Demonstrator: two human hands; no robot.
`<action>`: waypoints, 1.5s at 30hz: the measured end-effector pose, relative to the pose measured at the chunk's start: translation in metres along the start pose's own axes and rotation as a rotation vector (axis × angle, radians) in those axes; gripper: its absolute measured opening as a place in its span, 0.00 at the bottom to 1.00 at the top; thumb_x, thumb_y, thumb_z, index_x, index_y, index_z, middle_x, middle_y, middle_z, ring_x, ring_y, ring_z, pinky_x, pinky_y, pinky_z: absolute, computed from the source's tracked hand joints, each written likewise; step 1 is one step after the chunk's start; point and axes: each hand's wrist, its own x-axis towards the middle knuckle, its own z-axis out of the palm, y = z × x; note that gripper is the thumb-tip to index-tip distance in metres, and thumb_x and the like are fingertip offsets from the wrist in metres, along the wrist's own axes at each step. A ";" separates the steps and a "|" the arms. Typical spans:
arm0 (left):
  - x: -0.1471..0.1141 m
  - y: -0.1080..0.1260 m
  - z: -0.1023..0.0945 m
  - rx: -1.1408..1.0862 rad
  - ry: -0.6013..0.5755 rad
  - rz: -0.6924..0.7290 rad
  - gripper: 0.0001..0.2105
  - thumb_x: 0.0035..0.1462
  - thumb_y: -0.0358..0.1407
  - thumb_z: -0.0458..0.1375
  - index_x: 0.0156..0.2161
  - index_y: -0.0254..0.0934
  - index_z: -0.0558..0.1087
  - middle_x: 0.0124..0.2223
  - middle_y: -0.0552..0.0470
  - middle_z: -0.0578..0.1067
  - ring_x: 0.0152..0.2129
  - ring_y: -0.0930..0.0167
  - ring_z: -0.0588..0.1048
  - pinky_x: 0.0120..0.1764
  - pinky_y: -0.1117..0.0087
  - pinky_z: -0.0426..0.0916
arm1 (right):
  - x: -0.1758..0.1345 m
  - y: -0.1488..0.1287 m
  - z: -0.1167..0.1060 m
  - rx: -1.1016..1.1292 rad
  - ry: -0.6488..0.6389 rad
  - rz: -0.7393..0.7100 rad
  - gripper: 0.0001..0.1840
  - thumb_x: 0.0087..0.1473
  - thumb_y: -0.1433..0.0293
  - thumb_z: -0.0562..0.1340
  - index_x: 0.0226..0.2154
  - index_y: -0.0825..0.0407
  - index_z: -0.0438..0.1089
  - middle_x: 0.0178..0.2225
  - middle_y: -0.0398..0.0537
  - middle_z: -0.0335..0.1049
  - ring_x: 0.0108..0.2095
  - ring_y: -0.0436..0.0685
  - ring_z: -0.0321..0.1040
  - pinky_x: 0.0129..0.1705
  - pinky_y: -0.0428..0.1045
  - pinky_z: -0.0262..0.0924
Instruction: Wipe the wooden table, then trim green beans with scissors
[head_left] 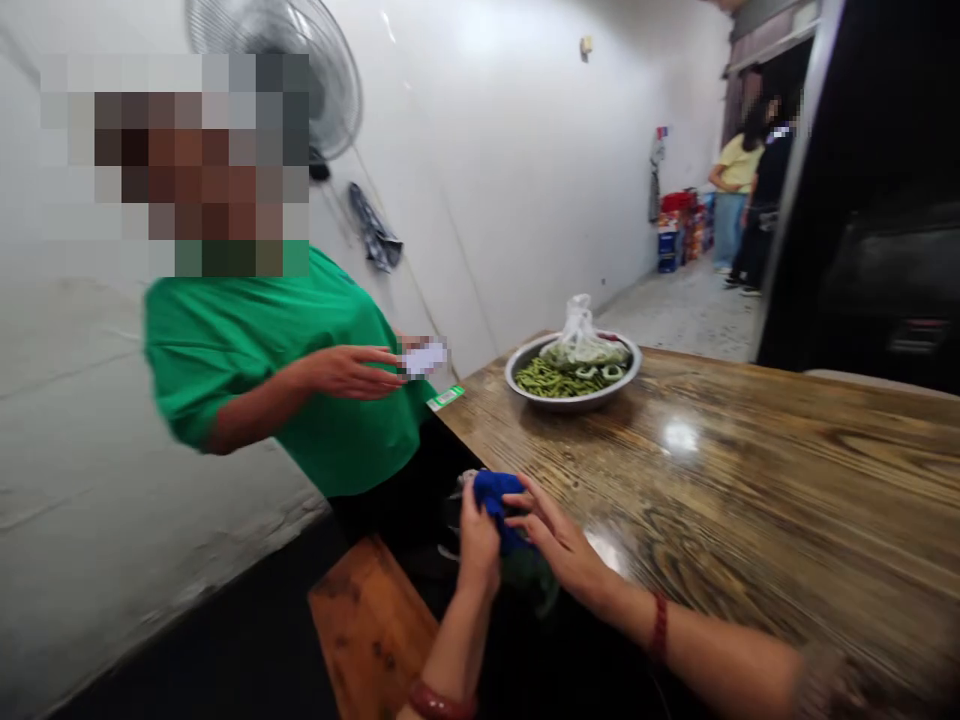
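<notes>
The cloth [499, 494] is a deep, strong blue, bunched into a small crumpled wad with soft folds on top and a darker underside. Below it hangs something dark green [534, 580], too blurred for me to say whether it belongs to the same piece. The cloth sits between my hands, just beside the left edge of the table [750, 450], at the near end.

My left hand [478, 535] is closed on the cloth's left side, the fingers wrapped round it. My right hand [559, 545] is looser — fingers parted and reaching in from the right, their tips at the cloth's right side. Its thumb is hidden, so I cannot tell whether it pinches the fabric or only touches it. A red bangle [442, 700] circles my left wrist, a red bracelet [659, 628] my right.

To the near left stands a wooden seat [371, 630]. On the table's far left part rests a metal bowl [574, 403] of green pods [551, 380], a knotted clear bag [579, 325] among them. On the left, a person in a green shirt [360, 430] holds something white [425, 358] — blurred — near a green card [446, 397] at the table's corner.
</notes>
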 end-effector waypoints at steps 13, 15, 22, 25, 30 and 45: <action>-0.007 -0.001 0.007 0.333 -0.081 0.224 0.23 0.60 0.42 0.51 0.58 0.39 0.63 0.59 0.43 0.67 0.56 0.63 0.65 0.61 0.54 0.56 | 0.020 0.013 -0.016 0.147 0.121 0.269 0.23 0.61 0.57 0.54 0.55 0.49 0.65 0.46 0.50 0.73 0.42 0.56 0.72 0.40 0.50 0.68; -0.017 -0.008 0.018 0.480 -0.221 0.399 0.23 0.61 0.41 0.48 0.61 0.41 0.60 0.65 0.43 0.59 0.62 0.62 0.58 0.63 0.53 0.51 | 0.024 0.011 -0.021 0.313 0.176 0.305 0.28 0.62 0.53 0.52 0.60 0.45 0.59 0.56 0.50 0.66 0.52 0.57 0.68 0.49 0.53 0.66; -0.021 -0.037 0.028 0.755 -0.358 0.628 0.26 0.64 0.38 0.42 0.66 0.46 0.46 0.69 0.44 0.49 0.66 0.61 0.48 0.63 0.44 0.45 | 0.018 -0.002 -0.014 0.823 0.080 0.507 0.35 0.55 0.42 0.53 0.55 0.48 0.65 0.46 0.46 0.74 0.50 0.56 0.69 0.58 0.52 0.57; -0.009 -0.038 0.020 0.746 -0.344 0.700 0.23 0.64 0.38 0.44 0.64 0.45 0.53 0.65 0.43 0.57 0.61 0.62 0.57 0.60 0.49 0.55 | 0.018 -0.002 -0.010 0.841 0.090 0.477 0.34 0.50 0.42 0.59 0.49 0.49 0.69 0.44 0.46 0.74 0.50 0.56 0.69 0.59 0.52 0.55; 0.011 -0.038 0.012 0.742 -0.283 0.729 0.17 0.63 0.40 0.46 0.55 0.41 0.64 0.53 0.43 0.67 0.50 0.64 0.68 0.53 0.55 0.65 | 0.016 0.002 -0.004 0.768 0.038 0.329 0.35 0.48 0.44 0.63 0.50 0.50 0.68 0.47 0.49 0.72 0.52 0.58 0.66 0.58 0.54 0.55; 0.092 -0.006 0.009 0.722 0.143 0.448 0.21 0.56 0.42 0.54 0.53 0.35 0.63 0.51 0.39 0.68 0.51 0.58 0.68 0.54 0.52 0.63 | 0.005 0.014 -0.006 -0.185 -0.313 0.047 0.30 0.55 0.59 0.62 0.58 0.51 0.63 0.47 0.51 0.73 0.39 0.54 0.72 0.39 0.45 0.65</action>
